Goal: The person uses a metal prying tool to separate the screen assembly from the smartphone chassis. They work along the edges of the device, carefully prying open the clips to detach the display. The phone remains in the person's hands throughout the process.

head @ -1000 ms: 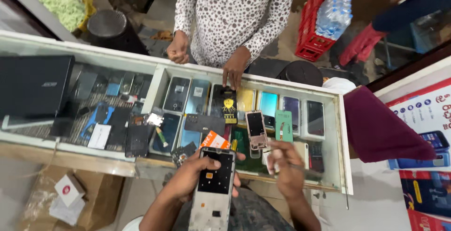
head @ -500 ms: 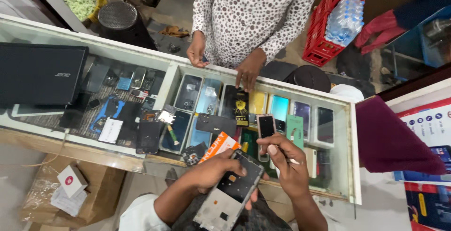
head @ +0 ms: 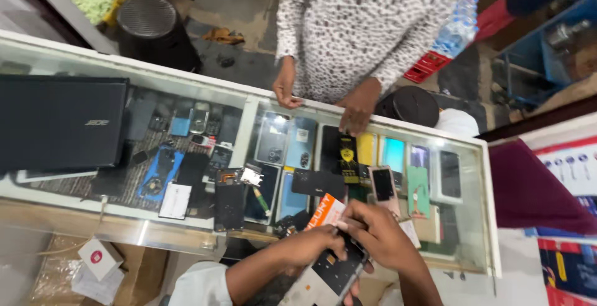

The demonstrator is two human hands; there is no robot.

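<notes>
Black laptop (head: pixel 59 122), orange card (head: pixel 324 209), white speckled shirt (head: pixel 367 20), pink phone (head: pixel 384 188).

Orange-white packet (head: pixel 326 209) on glass; black-yellow box (head: pixel 347 157) beyond (white carton (head: pixel 99 257) below).

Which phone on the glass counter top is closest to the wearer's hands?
The pink-edged phone with the dark screen, lying loose on the glass counter just above the right hand. The other phones sit farther off, inside the case under the glass.
</notes>
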